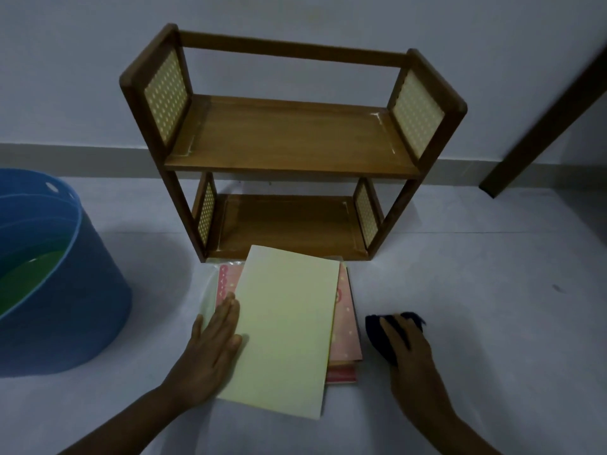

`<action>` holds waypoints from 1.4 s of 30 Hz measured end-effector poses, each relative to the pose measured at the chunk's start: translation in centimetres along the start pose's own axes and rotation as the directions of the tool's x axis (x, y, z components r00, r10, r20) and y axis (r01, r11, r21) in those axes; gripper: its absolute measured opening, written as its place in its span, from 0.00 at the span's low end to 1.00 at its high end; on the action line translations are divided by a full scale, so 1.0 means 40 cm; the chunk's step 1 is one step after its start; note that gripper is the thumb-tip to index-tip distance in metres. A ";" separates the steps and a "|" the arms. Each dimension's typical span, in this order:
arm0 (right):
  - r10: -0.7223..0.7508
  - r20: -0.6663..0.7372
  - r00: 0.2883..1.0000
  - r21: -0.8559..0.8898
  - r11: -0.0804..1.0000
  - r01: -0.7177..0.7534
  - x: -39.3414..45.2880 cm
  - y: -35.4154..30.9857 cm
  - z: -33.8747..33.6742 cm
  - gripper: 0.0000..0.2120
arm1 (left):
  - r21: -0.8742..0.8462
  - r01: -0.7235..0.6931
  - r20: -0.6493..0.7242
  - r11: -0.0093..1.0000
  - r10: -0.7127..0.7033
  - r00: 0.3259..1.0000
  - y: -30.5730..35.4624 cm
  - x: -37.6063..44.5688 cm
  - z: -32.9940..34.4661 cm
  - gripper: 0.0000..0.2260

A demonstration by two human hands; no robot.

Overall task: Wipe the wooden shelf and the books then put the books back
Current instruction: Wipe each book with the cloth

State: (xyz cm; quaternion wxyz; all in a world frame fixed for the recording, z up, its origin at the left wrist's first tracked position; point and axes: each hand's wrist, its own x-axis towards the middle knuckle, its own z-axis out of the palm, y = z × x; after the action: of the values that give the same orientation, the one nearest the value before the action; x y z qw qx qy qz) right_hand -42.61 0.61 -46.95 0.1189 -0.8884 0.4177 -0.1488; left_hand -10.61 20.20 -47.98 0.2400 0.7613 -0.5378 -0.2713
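- Now we see a wooden shelf (292, 139) standing on the pale floor (476, 290) against the wall (82, 77), with two tiers, both bare of books.
- Its side panels (167, 97) are cream with a dotted pattern.
- Just in front of the shelf's lower tier we have a stack of books (345, 326) lying flat on the floor.
- On top lies a pale yellow book (285, 330), tilted a little against the pink ones under it, so pink edges show at its left and right.
- Our left hand (213, 349) lies flat on the left edge of the stack, fingers straight, partly on the yellow cover and partly on what lies beneath; its grip is open and merely presses.
- Our right hand (407, 353) rests on the floor just right of the books, its fingers curled over a dark cloth (377, 333), so that grip is closed round the cloth.
- The cloth does not touch the books.
- At the far left stands a blue tub (65, 290) with greenish liquid inside, well apart from the shelf.
- At the upper right a dark wooden bar (542, 126) slants down to the floor.
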 end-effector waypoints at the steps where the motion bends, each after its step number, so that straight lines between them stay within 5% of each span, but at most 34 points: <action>1: 0.002 0.037 0.999 -0.040 0.999 0.000 -0.018 0.004 0.015 0.42 | 0.004 -0.001 -0.004 1.000 0.001 1.000 0.003 -0.001 -0.001 0.35; 5: -0.119 0.183 0.976 -0.137 0.980 0.145 -0.062 -0.006 0.051 0.30 | 0.018 0.010 -0.001 1.000 -0.010 1.000 0.018 -0.003 -0.006 0.36; 7: -0.060 0.215 0.975 -0.211 0.972 0.107 -0.039 -0.044 0.027 0.36 | 0.028 0.016 -0.009 0.999 -0.016 1.000 0.023 -0.004 -0.006 0.36; 11: -0.435 0.281 0.855 -0.147 0.861 0.486 -0.011 -0.147 0.015 0.47 | 0.005 0.027 -0.025 1.000 -0.027 0.999 0.032 -0.006 -0.008 0.35; 15: -0.651 0.272 0.709 -0.019 0.733 0.680 0.003 -0.164 0.063 0.24 | -0.071 0.045 0.007 0.996 -0.045 0.999 0.044 -0.009 -0.027 0.37; 19: -0.690 0.094 0.717 0.161 0.722 0.673 0.051 -0.188 -0.009 0.19 | -0.194 0.146 -0.140 0.970 -0.174 0.975 0.070 -0.025 -0.140 0.21; 21: -0.632 0.001 0.775 0.320 0.734 0.599 0.090 -0.237 -0.079 0.16 | -0.143 0.087 -0.202 0.986 -0.116 0.972 0.052 -0.034 -0.177 0.33; 26: -0.223 -0.011 0.975 0.765 0.626 0.152 0.190 -0.345 -0.319 0.14 | -0.226 -0.101 -0.416 0.969 -0.002 0.909 0.206 -0.003 -0.214 0.27; 29: -0.130 0.009 0.991 0.835 0.547 0.064 0.222 -0.322 -0.389 0.11 | -0.327 -0.220 -0.584 0.919 -0.013 0.812 0.304 0.017 -0.214 0.22; 33: -0.027 0.061 0.998 0.865 0.501 -0.039 0.215 -0.294 -0.346 0.14 | -0.417 -0.113 -0.597 0.902 -0.178 0.783 0.345 0.011 -0.171 0.07; 39: 0.109 0.111 0.988 0.826 0.543 -0.153 0.162 -0.279 -0.194 0.08 | -0.322 0.009 -0.553 0.947 -0.195 0.810 0.340 0.015 -0.171 0.18; 42: 0.176 -0.029 0.984 0.806 0.586 -0.081 0.154 -0.258 -0.227 0.10 | -0.306 0.024 -0.509 0.952 -0.185 0.841 0.395 0.013 -0.180 0.25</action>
State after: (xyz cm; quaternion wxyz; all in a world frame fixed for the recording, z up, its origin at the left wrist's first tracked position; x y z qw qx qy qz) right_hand -34.88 1.49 -34.06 0.4935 -0.6983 0.3749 -0.3581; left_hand -16.50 15.40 -32.36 0.4723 0.7917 -0.3621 -0.1381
